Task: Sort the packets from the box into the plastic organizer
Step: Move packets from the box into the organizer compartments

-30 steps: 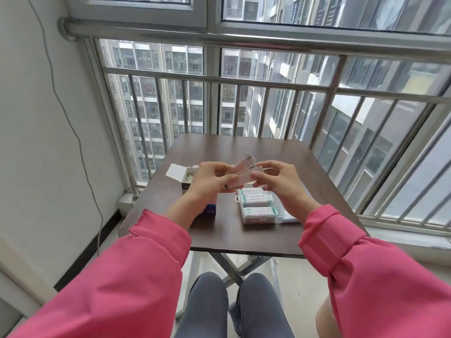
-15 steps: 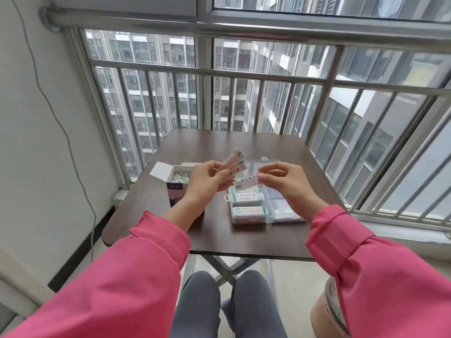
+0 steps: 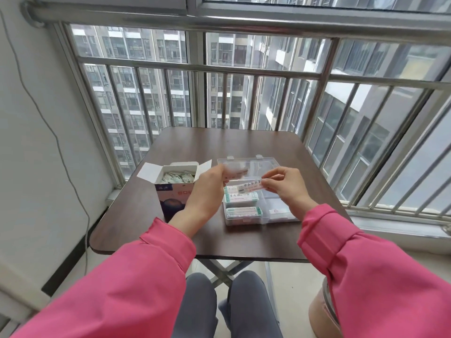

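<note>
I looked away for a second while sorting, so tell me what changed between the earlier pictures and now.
The hands drew apart. The right hand has pulled one packet out of the bunch and holds it low over the plastic organizer. The left hand keeps its grip on the remaining packets, blurred by motion. The box, organizer and table look unmoved.

An open white-and-blue box (image 3: pixel 174 191) stands upright on the worktop's left, full of small packets (image 3: pixel 178 178). Just right of it lies the clear plastic organizer (image 3: pixel 280 215), lid open, with green-and-white packet stacks (image 3: pixel 241 196) in its left compartments
</note>
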{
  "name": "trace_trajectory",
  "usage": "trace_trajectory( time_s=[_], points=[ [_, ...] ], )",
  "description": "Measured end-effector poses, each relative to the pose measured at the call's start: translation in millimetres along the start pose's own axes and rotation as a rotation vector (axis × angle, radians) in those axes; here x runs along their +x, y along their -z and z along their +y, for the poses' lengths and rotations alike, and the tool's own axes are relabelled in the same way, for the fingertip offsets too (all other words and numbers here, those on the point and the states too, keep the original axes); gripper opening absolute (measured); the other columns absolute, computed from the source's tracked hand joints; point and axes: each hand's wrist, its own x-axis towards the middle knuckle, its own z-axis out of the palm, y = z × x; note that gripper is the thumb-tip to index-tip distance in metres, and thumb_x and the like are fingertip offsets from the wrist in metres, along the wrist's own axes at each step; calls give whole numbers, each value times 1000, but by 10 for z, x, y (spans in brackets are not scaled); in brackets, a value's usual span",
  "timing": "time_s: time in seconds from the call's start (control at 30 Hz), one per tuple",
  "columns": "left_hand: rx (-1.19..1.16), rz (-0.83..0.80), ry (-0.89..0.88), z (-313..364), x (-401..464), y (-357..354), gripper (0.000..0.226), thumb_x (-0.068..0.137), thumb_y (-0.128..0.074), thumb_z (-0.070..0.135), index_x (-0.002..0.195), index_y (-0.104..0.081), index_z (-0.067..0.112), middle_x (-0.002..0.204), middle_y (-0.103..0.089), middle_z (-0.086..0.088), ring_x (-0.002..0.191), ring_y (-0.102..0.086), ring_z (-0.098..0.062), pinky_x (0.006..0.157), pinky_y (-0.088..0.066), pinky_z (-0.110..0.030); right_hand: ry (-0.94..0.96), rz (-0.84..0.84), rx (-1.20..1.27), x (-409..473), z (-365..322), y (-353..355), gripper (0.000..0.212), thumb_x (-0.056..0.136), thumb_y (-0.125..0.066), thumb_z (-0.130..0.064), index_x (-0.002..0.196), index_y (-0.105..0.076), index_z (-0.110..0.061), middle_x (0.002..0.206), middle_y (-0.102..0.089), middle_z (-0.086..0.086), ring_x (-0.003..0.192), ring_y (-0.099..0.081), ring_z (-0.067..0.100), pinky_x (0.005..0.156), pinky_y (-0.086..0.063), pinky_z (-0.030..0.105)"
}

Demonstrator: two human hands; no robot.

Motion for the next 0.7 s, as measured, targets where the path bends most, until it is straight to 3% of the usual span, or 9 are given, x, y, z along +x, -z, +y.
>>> trace_trajectory(
  time_s=[0.1, 0.17, 0.23, 0.33, 0.43, 0.5, 0.57, 0.7],
  points=[
    [99, -12, 11, -90, 14, -5, 23, 91, -41, -3, 99, -59, 7, 94, -66, -12, 90, -60, -31, 81, -46, -40, -22, -31, -80, 99, 90, -125, 9, 77, -65, 11, 79, -64, 3, 67, -62, 12, 73, -62, 28, 80, -56, 38],
    [104, -19, 22, -132, 16, 3, 21, 92, -42, 0, 101, -59, 7, 96, -67, -13, 91, -60, -32, 82, -47, -42, -21, -43, -155, 129, 130, -199, 15, 76, -67, 9, 72, -64, -5, 65, -62, 9, 72, -62, 27, 83, -55, 45],
    [88, -23, 34, -182, 12, 5, 20, 94, -42, 5, 101, -59, 8, 97, -68, -13, 89, -62, -31, 81, -48, -43, 8, -44, -262, 163, 173, -266, 20, 74, -71, 3, 66, -63, -14, 68, -64, 8, 74, -64, 25, 80, -54, 40],
    [45, -34, 43, -208, 3, -13, 19, 97, -41, 10, 101, -60, 7, 96, -69, -14, 86, -65, -31, 80, -49, -42, 57, -44, -396, 166, 175, -328, 7, 74, -72, -1, 76, -68, -7, 77, -66, 10, 76, -61, 19, 71, -45, 26],
    [-34, -37, 75, -161, -3, -24, 19, 98, -41, 11, 100, -60, 7, 86, -69, -9, 76, -68, -24, 77, -49, -31, 124, -80, -477, 161, 163, -367, 7, 73, -71, 0, 79, -70, -2, 83, -71, 14, 78, -65, 21, 74, -49, 28],
    [-76, -39, 99, -156, -12, -38, 18, 98, -42, 10, 100, -60, 7, 80, -65, -4, 71, -68, -19, 68, -45, -20, 150, -103, -521, 155, 176, -380, 5, 72, -71, 0, 77, -71, -2, 82, -71, 15, 78, -65, 21, 70, -46, 24],
    [-103, -56, 109, -178, -31, -72, 16, 97, -45, 9, 96, -61, 7, 80, -65, -4, 70, -68, -17, 65, -45, -18, 164, -116, -530, 160, 200, -382, 7, 70, -73, -2, 76, -71, -3, 81, -69, 16, 79, -65, 23, 68, -41, 22],
    [-165, -76, 160, -249, -59, -146, 10, 93, -51, 6, 92, -61, 8, 83, -67, -1, 64, -68, -11, 59, -46, -12, 210, -130, -530, 165, 213, -334, 30, 73, -73, -8, 102, -68, -9, 102, -59, 9, 93, -51, 15, 79, -37, 21]
  ],
)
